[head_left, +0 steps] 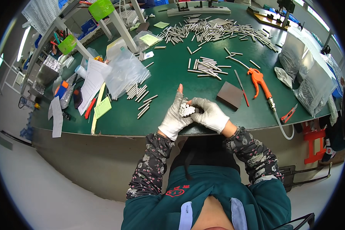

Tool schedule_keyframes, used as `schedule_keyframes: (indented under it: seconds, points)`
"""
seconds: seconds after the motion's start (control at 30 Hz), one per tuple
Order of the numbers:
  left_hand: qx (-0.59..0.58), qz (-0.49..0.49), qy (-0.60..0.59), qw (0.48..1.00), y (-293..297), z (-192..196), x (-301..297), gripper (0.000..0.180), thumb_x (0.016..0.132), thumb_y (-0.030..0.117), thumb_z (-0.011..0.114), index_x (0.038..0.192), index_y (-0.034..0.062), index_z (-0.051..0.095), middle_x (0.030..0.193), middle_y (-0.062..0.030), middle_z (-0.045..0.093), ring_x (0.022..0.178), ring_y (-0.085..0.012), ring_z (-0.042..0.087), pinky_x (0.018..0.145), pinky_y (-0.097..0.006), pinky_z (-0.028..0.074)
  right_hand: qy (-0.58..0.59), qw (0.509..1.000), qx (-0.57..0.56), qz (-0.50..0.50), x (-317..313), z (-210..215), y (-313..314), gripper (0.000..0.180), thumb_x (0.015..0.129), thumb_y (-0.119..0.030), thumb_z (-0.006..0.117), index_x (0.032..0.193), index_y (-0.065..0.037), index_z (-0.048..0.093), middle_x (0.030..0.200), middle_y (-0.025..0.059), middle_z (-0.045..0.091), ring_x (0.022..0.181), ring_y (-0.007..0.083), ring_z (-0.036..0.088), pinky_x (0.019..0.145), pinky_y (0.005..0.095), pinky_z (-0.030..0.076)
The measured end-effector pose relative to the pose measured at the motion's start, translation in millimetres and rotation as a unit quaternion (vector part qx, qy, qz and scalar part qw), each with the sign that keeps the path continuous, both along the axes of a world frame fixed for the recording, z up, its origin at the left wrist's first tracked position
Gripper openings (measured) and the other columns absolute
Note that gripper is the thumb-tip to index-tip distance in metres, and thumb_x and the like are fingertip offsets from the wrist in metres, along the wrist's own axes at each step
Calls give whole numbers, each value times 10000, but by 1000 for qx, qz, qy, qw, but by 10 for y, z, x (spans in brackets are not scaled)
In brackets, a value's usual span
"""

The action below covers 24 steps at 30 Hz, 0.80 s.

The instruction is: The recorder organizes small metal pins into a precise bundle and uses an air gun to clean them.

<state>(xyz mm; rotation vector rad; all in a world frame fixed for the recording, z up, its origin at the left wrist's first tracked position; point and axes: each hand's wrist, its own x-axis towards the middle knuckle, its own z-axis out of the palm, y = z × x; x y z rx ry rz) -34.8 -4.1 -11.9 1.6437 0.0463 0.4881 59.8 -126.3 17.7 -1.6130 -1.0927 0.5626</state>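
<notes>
Both my hands wear white gloves and close around a bundle of short metal pins, held on end near the table's front edge. My left hand cups the bundle from the left, its bare thumb tip pointing away from me. From the right, my right hand wraps the same bundle. Bright round pin ends face up between the gloves; the rest of the pins is hidden. To the right lies a dark brown block. Beyond my hands is a small pile of loose pins, and another group of pins lies to the left.
A large heap of pins covers the far middle. On the right are an orange air gun with its hose, a thin file, a red cutter knife and plastic bags. Papers and clear bags lie left.
</notes>
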Motion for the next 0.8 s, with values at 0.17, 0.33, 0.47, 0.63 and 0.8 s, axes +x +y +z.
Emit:
schedule_keyframes:
  seconds: [0.17,0.33,0.47,0.63,0.8]
  points:
    - [34,-11,-23,999,24,-50,6,1007,650,-20,708,1394,240,81,906,9,482,768,-84,486,691,-205,454,12,1000,18,0,1,-40,12,322,681,-82,562,993,-7,567,754,121,580,655,199,571,654,294,458]
    - [-109,-29,1,994,-3,-11,11,1006,645,-25,704,1395,230,84,902,8,481,757,-84,489,695,-201,446,6,1000,10,0,12,-28,25,331,679,-94,567,1000,-15,569,729,113,574,639,191,561,643,293,453]
    - [-25,8,17,1000,8,-13,3,1020,621,-45,695,1397,207,83,889,5,487,752,-82,490,692,-195,435,-5,1000,-9,-1,17,-23,31,343,680,-110,568,1012,-20,568,728,112,572,636,189,558,639,291,452]
    - [-58,10,30,998,-11,35,4,1021,615,-52,687,1398,199,83,885,5,493,758,-81,487,698,-193,429,6,1000,-2,0,32,-49,37,347,683,-113,569,1018,-23,567,738,113,571,644,192,558,647,291,453]
    - [-34,31,38,998,-15,38,20,1029,615,-42,695,1398,203,74,887,4,494,769,-84,489,704,-196,434,-3,1000,-27,4,48,-62,46,332,718,-64,570,1042,-6,536,814,41,565,738,87,520,705,219,442]
